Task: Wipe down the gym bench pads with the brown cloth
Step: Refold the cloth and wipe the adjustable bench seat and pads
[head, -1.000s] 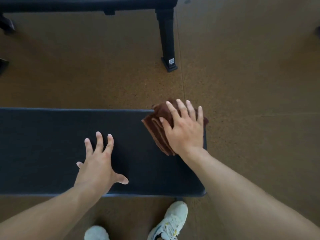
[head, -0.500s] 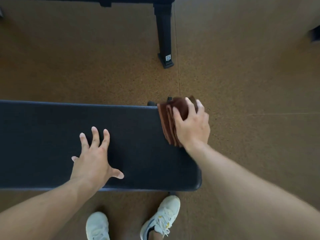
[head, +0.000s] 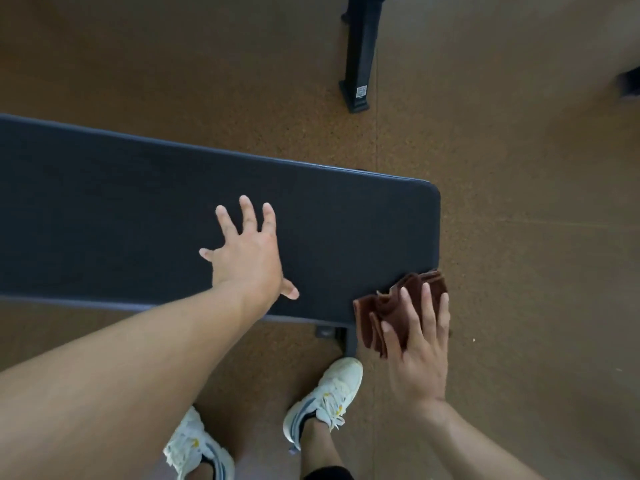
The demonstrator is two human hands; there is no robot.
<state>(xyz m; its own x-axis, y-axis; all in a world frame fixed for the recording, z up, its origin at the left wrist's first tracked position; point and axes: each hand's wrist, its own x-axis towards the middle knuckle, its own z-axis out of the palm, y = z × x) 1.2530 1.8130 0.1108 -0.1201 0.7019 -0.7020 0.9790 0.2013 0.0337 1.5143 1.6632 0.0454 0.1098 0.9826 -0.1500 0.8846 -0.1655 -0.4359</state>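
bench pad [head: 138,209]: the dark pad runs in from the left edge of your view and ends in a rounded right end, slanting a little down toward the right. its far edge shows a thin lighter trim line.
your left hand [head: 247,252]: it lies flat on the pad, palm down, fingers straight and spread, thumb pointing out to the right near the pad's near edge. it holds nothing. your forearm crosses the near edge of the pad to reach it.
your shoes [head: 325,396]: two white trainers stand on the floor below the pad's near edge, the left one low in view, the right one just beside the bench's dark frame post.
brown cloth [head: 391,306]: folded in several layers, it sits at the near right corner of the pad, part on the pad and part hanging past the corner over the floor.
your right hand [head: 417,355]: fingers straight and together, laid flat on top of the cloth and pressing it at the corner; they are not curled round it.
floor [head: 519,237]: speckled brown surface all round the bench.
other bench leg [head: 360,53]: a black upright with a small white label near its foot, standing beyond the pad, well apart from it.
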